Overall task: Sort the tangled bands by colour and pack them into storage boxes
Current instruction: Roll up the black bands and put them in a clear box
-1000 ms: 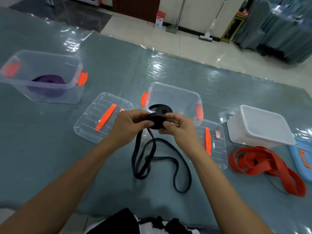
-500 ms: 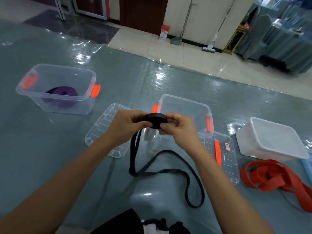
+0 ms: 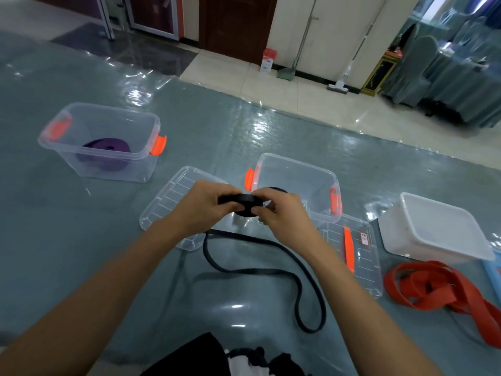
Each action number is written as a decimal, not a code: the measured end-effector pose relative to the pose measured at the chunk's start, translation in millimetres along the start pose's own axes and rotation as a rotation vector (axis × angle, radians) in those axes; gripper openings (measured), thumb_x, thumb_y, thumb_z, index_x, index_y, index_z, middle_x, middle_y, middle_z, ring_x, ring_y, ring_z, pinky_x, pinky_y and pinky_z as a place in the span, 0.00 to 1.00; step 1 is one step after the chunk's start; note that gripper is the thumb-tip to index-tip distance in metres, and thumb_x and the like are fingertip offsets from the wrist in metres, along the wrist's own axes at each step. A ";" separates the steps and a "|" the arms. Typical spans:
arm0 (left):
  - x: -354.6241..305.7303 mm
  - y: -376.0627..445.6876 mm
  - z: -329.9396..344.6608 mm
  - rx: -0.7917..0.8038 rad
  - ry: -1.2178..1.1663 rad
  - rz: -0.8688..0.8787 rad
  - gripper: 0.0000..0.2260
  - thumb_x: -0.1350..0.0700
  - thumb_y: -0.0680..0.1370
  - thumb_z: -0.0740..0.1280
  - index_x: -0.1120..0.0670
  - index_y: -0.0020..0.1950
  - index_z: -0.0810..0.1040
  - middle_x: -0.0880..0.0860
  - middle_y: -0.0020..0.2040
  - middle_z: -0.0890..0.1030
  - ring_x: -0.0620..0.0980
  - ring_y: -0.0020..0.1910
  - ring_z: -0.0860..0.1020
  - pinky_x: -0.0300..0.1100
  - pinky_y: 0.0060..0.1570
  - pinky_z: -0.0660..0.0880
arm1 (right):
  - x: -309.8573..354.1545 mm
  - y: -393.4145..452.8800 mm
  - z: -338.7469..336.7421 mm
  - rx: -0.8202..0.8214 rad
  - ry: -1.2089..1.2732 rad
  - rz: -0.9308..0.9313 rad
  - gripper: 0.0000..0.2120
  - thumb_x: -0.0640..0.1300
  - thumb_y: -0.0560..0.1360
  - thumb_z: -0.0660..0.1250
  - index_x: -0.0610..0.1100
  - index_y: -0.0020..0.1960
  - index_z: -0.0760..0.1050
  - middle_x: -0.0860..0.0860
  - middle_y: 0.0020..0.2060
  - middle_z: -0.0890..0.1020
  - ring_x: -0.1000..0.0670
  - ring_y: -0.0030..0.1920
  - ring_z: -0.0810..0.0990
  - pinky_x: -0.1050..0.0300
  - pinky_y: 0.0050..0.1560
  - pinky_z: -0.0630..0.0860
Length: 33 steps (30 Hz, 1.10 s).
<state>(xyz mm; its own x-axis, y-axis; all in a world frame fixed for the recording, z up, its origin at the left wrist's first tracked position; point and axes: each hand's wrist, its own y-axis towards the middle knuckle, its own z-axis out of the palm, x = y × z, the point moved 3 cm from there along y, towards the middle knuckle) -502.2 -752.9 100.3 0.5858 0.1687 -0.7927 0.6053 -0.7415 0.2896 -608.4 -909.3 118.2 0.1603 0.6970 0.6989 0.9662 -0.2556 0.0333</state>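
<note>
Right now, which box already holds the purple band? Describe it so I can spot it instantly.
On the grey-blue mat, look to the far left, beyond the two lids. The clear box there stands apart with orange latches, and unlike the other boxes it shows a coiled purple band through its wall.

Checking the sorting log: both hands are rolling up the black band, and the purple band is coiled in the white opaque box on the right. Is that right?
Not quite. In the head view, the purple band lies coiled in the clear storage box on the left. The white opaque box holds no purple. Left hand and right hand do hold the black band.
</note>
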 end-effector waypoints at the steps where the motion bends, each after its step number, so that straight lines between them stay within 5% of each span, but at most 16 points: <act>1: -0.5 -0.9 -0.2 -0.015 -0.021 -0.017 0.08 0.61 0.74 0.76 0.51 0.52 0.87 0.37 0.35 0.82 0.39 0.33 0.79 0.31 0.38 0.72 | -0.2 0.2 -1.6 -0.011 0.010 0.008 0.10 0.38 0.76 0.69 0.51 0.53 0.81 0.52 0.41 0.84 0.53 0.36 0.82 0.48 0.49 0.80; 6: -1.9 -8.4 -1.8 -0.063 -0.123 -0.066 0.10 0.59 0.76 0.74 0.50 0.56 0.87 0.47 0.44 0.87 0.50 0.44 0.85 0.51 0.49 0.80 | -1.9 -5.5 -4.5 -0.058 0.344 0.087 0.12 0.33 0.76 0.67 0.47 0.52 0.83 0.52 0.39 0.85 0.49 0.34 0.83 0.49 0.47 0.82; 10: -11.9 -11.9 -0.3 -0.089 -0.173 -0.045 0.12 0.62 0.76 0.74 0.54 0.59 0.86 0.47 0.50 0.87 0.45 0.51 0.85 0.44 0.58 0.79 | -4.1 -13.8 -1.6 -0.103 0.713 0.184 0.13 0.29 0.78 0.65 0.44 0.55 0.82 0.45 0.43 0.87 0.45 0.38 0.84 0.52 0.47 0.83; 14: -19.7 -13.0 0.0 -0.107 -0.149 -0.059 0.11 0.63 0.76 0.74 0.54 0.58 0.86 0.46 0.49 0.87 0.43 0.50 0.85 0.36 0.55 0.78 | -7.2 -21.9 0.7 -0.055 0.891 0.225 0.12 0.30 0.78 0.66 0.39 0.59 0.80 0.39 0.46 0.86 0.44 0.38 0.82 0.51 0.45 0.83; 16: -19.5 -14.8 2.4 -0.086 -0.060 -0.048 0.10 0.61 0.76 0.74 0.53 0.56 0.86 0.45 0.45 0.87 0.42 0.44 0.84 0.38 0.49 0.79 | -11.2 -24.9 -3.6 -0.035 0.725 0.174 0.12 0.32 0.77 0.68 0.41 0.58 0.81 0.42 0.47 0.86 0.45 0.37 0.84 0.50 0.46 0.83; 19: -20.3 -17.9 13.4 -0.014 0.074 -0.033 0.08 0.59 0.76 0.74 0.51 0.53 0.87 0.43 0.37 0.84 0.43 0.36 0.80 0.44 0.40 0.77 | -17.8 -26.7 -14.7 -0.065 0.008 -0.078 0.16 0.42 0.75 0.73 0.50 0.62 0.80 0.55 0.48 0.84 0.53 0.39 0.82 0.54 0.49 0.80; 21: -26.0 -18.0 21.9 0.028 0.142 -0.005 0.07 0.55 0.76 0.73 0.49 0.53 0.86 0.44 0.36 0.83 0.45 0.35 0.79 0.48 0.39 0.77 | -17.1 -30.2 -16.1 -0.034 -0.177 -0.189 0.13 0.45 0.75 0.73 0.52 0.59 0.80 0.56 0.44 0.83 0.53 0.41 0.79 0.52 0.47 0.78; 27: -48.6 -18.9 37.9 -0.053 0.083 -0.018 0.10 0.56 0.76 0.74 0.47 0.57 0.86 0.39 0.41 0.85 0.43 0.41 0.83 0.43 0.45 0.78 | -33.3 -45.2 -33.1 -0.101 0.264 -0.073 0.07 0.36 0.73 0.72 0.43 0.51 0.82 0.47 0.38 0.84 0.47 0.38 0.82 0.48 0.46 0.80; 30: -59.9 -19.9 47.4 -0.114 -0.060 -0.092 0.11 0.55 0.77 0.73 0.44 0.57 0.85 0.44 0.46 0.87 0.49 0.47 0.85 0.49 0.53 0.80 | -38.1 -53.4 -37.0 -0.100 0.639 0.039 0.09 0.31 0.75 0.70 0.38 0.53 0.81 0.41 0.43 0.86 0.41 0.42 0.86 0.46 0.46 0.83; 33: -75.8 -18.8 59.4 -0.123 -0.190 -0.129 0.14 0.62 0.77 0.73 0.43 0.55 0.84 0.43 0.47 0.87 0.44 0.50 0.85 0.39 0.56 0.79 | -46.2 -63.9 -38.5 -0.118 0.826 0.082 0.10 0.30 0.76 0.68 0.39 0.56 0.81 0.41 0.46 0.87 0.41 0.45 0.86 0.50 0.46 0.84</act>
<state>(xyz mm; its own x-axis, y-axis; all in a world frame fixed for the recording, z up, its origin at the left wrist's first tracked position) -590.1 -790.3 123.0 0.3943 0.1230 -0.9107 0.7361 -0.6355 0.2329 -685.3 -951.0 111.2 -0.0144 -0.0301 0.9994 0.9232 -0.3843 0.0017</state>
